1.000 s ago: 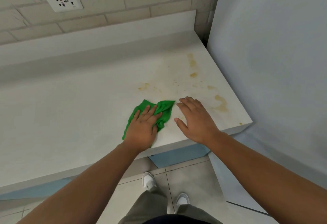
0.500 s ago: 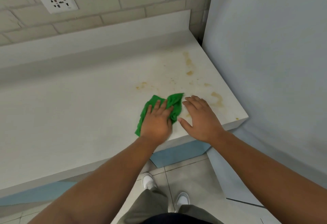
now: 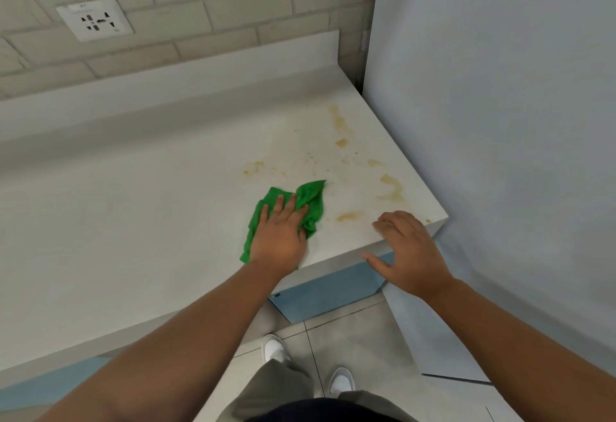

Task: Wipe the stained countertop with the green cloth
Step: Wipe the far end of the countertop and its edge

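1. The left hand [image 3: 278, 238] lies flat on the green cloth [image 3: 308, 203], palm down, pressing it onto the counter [image 3: 133, 221] near the front edge; its grip is not clenched round the fabric.
2. The right hand [image 3: 408, 251] holds nothing, fingers loosely curled over the front edge.
3. The yellow-brown stains [image 3: 391, 188] lie beyond and to the right of the cloth, towards the corner.
4. The cloth's long axis runs from near-left to far-right.
5. The next stroke likely runs forward and right.
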A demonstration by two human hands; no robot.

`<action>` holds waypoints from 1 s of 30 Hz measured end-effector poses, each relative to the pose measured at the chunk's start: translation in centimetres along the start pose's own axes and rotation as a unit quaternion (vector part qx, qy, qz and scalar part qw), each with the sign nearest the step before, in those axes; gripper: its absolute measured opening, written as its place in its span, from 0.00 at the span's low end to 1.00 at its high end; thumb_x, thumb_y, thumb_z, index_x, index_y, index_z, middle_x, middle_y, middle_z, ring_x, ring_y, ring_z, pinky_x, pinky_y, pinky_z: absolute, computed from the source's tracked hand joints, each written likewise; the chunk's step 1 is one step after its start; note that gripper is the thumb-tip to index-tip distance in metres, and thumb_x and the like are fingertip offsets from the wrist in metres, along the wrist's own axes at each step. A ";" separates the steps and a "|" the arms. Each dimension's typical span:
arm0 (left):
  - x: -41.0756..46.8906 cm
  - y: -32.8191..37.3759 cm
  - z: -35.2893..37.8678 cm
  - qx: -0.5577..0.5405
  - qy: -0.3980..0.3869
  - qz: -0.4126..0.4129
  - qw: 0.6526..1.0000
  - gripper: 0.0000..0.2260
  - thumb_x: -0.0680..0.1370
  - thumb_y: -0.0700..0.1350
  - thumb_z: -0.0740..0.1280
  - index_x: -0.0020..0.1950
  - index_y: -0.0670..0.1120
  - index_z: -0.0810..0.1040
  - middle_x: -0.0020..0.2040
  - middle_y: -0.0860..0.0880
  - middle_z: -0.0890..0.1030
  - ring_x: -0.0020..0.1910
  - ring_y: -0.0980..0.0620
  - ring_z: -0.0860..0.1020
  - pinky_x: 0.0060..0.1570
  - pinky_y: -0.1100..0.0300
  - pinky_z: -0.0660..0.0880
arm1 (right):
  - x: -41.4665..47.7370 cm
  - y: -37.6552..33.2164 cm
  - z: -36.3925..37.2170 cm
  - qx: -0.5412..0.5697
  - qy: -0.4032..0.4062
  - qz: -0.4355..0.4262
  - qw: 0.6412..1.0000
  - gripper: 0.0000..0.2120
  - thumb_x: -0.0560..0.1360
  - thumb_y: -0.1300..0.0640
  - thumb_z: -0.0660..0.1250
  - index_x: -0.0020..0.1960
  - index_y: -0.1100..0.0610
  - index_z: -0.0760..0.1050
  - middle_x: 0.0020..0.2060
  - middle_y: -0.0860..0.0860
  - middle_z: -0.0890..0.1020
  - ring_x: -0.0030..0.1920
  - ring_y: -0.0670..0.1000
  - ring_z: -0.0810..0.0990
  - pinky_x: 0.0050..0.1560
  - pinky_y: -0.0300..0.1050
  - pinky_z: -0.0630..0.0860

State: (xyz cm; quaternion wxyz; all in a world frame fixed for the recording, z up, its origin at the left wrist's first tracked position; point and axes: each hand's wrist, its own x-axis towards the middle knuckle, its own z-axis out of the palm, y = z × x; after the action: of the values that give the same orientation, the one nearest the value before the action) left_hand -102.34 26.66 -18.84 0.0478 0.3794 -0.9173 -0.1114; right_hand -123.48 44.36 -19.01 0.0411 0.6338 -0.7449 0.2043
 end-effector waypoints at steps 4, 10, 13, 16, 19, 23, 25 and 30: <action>-2.2 2.3 0.5 -0.011 -0.016 0.101 0.995 0.24 0.80 0.47 0.57 0.76 0.50 0.65 0.79 0.48 0.57 0.79 0.46 0.53 0.77 0.47 0.43 | -1.1 1.4 0.7 -0.023 0.043 0.000 0.999 0.25 0.73 0.44 0.69 0.60 0.63 0.76 0.57 0.58 0.77 0.60 0.58 0.74 0.65 0.54 0.71; -3.3 -3.6 -1.3 -0.001 -0.007 0.140 0.990 0.24 0.79 0.47 0.56 0.75 0.49 0.68 0.78 0.47 0.62 0.78 0.46 0.57 0.77 0.47 0.47 | -1.8 2.4 1.3 -0.027 0.086 -0.023 0.996 0.17 0.76 0.51 0.67 0.56 0.64 0.79 0.54 0.58 0.79 0.56 0.58 0.76 0.64 0.52 0.72; -0.6 -1.8 -0.7 0.002 -0.005 0.048 0.999 0.23 0.81 0.47 0.57 0.78 0.50 0.62 0.80 0.47 0.56 0.79 0.47 0.51 0.77 0.47 0.44 | -2.8 1.9 1.5 -0.031 0.076 -0.029 0.996 0.16 0.76 0.52 0.67 0.56 0.64 0.79 0.55 0.58 0.79 0.57 0.58 0.76 0.66 0.51 0.70; 0.8 2.0 0.4 0.005 -0.011 0.051 0.999 0.24 0.82 0.49 0.56 0.78 0.51 0.60 0.80 0.47 0.54 0.79 0.46 0.49 0.77 0.46 0.43 | -3.5 1.4 1.5 -0.023 0.052 -0.011 0.998 0.17 0.76 0.52 0.67 0.57 0.65 0.78 0.57 0.58 0.79 0.60 0.58 0.75 0.67 0.52 0.70; -0.2 4.6 1.3 0.004 -0.023 0.116 0.993 0.24 0.81 0.49 0.56 0.78 0.51 0.61 0.80 0.48 0.55 0.79 0.47 0.50 0.77 0.48 0.42 | -3.6 1.2 1.2 -0.022 0.032 -0.001 0.999 0.19 0.77 0.51 0.65 0.59 0.64 0.77 0.59 0.57 0.78 0.62 0.58 0.74 0.68 0.51 0.68; -2.7 2.5 0.6 -0.023 -0.037 0.205 0.978 0.24 0.79 0.45 0.59 0.76 0.50 0.66 0.79 0.49 0.58 0.79 0.48 0.53 0.77 0.51 0.43 | -3.4 1.0 0.8 -0.021 0.030 0.009 0.999 0.19 0.76 0.51 0.66 0.61 0.63 0.76 0.58 0.57 0.78 0.61 0.57 0.75 0.67 0.51 0.69; -3.0 0.0 -0.3 -0.019 -0.041 0.218 0.975 0.24 0.79 0.44 0.60 0.76 0.50 0.66 0.79 0.49 0.58 0.79 0.48 0.53 0.77 0.51 0.44 | -3.3 0.8 0.6 -0.013 0.027 0.013 0.999 0.19 0.75 0.53 0.68 0.61 0.63 0.76 0.58 0.57 0.78 0.61 0.57 0.75 0.67 0.51 0.70; 0.3 0.1 -0.6 -0.010 -0.026 0.113 0.993 0.24 0.82 0.48 0.57 0.78 0.51 0.61 0.80 0.49 0.54 0.79 0.48 0.49 0.76 0.51 0.40 | -3.2 0.6 -0.3 0.018 0.010 0.029 0.999 0.20 0.75 0.57 0.68 0.64 0.63 0.74 0.60 0.57 0.78 0.63 0.57 0.75 0.68 0.52 0.71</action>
State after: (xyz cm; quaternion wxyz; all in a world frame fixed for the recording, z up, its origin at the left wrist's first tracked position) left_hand -102.48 26.44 -18.22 0.0395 0.2699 -0.9540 -0.1242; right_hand -123.56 47.49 -19.86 0.0314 0.6109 -0.7585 0.2247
